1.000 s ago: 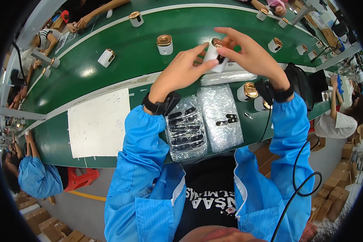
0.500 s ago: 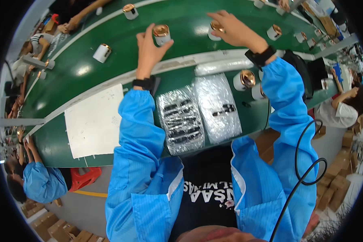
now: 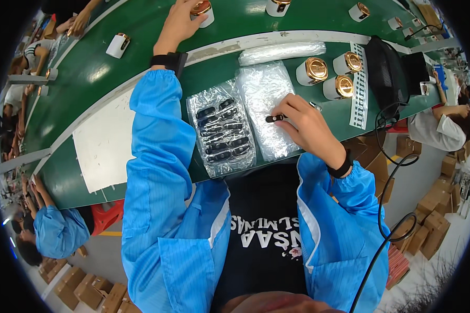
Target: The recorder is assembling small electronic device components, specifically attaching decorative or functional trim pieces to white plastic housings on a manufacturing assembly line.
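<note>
My left hand [image 3: 178,23] reaches far out over the green conveyor belt [image 3: 141,47] and grips a white cylinder with a gold cap [image 3: 201,11]. My right hand [image 3: 303,125] rests on a clear plastic tray [image 3: 269,107] near the table's front edge and pinches a small black part [image 3: 274,118] between thumb and fingers. Beside it lies a second clear tray [image 3: 222,133] holding several black parts in rows. Both forearms wear blue sleeves and black wristbands.
Three gold-capped white cylinders [image 3: 326,75] stand right of the trays. A white sheet [image 3: 102,143] lies at the left. More cylinders [image 3: 117,44] ride the belt. A black box [image 3: 389,73] and a cable sit at the right. Other workers sit along the line; cardboard boxes lie on the floor.
My right hand pulled back from the belt to the near tray and took a small black part. My left hand stayed out on the belt at a gold-capped cylinder.
</note>
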The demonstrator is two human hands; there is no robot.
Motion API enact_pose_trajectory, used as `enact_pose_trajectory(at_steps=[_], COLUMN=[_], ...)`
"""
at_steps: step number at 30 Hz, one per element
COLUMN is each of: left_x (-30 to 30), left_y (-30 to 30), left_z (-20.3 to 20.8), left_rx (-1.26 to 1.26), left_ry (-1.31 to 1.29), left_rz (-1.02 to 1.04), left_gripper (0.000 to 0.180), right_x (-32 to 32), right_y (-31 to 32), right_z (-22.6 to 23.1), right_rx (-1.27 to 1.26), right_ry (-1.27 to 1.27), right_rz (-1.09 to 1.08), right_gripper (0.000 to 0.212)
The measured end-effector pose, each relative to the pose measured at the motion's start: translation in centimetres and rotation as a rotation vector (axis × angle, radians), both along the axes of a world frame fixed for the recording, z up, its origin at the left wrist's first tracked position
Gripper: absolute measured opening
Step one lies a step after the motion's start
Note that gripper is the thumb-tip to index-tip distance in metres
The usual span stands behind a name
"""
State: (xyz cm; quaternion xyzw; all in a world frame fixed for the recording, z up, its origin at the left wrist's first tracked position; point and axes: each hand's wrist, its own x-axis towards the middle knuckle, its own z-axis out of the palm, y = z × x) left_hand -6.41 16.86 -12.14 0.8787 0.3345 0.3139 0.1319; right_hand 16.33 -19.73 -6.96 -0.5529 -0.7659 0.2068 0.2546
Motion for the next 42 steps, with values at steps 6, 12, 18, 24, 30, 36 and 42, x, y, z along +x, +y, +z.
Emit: enact_pose_trajectory(at_steps=[6, 12, 18, 24, 30, 36, 42], left_x=[0.5, 4.5, 3.2, 1.3, 0.9, 0.7, 1.0], left_y=[-1.5, -4.7, -3.9, -6.0, -8.4, -9.9, -12.7], left_z=[-0.3, 0.7, 2.0, 3.4, 6.2, 7.4, 10.2], left_rx=[0.098, -0.16, -0.294, -0.722, -1.03, -1.204, -1.165], left_ry=[-0.17, -0.085, -0.1, -0.691, -1.131, -1.124, -1.12], left_rz=[-0.096, 0.489, 0.323, -0.151, -0.393, -0.421, -0.494], left_gripper=[0.062, 0.075, 0.077, 0.056, 0.045, 0.046, 0.043], right_x=[-0.1, 0.0, 0.4, 0.7, 0.2, 1.0, -0.9], right_y=[0.2, -1.1, -1.3, -1.6, -0.3, 1.4, 4.7], right_z=[0.2, -0.4, -0.2, 0.2, 1.0, 3.0, 9.4], right_rx=[-0.046, 0.143, 0.285, 0.19, 0.042, 0.036, 0.004], right_ry=[0.069, -0.144, -0.185, -0.188, -0.071, -0.022, 0.337], right_rz=[-0.033, -0.004, 0.033, 0.045, 0.017, 0.145, -0.038], right_gripper=[0.021, 0.021, 0.023, 0.025, 0.022, 0.023, 0.029])
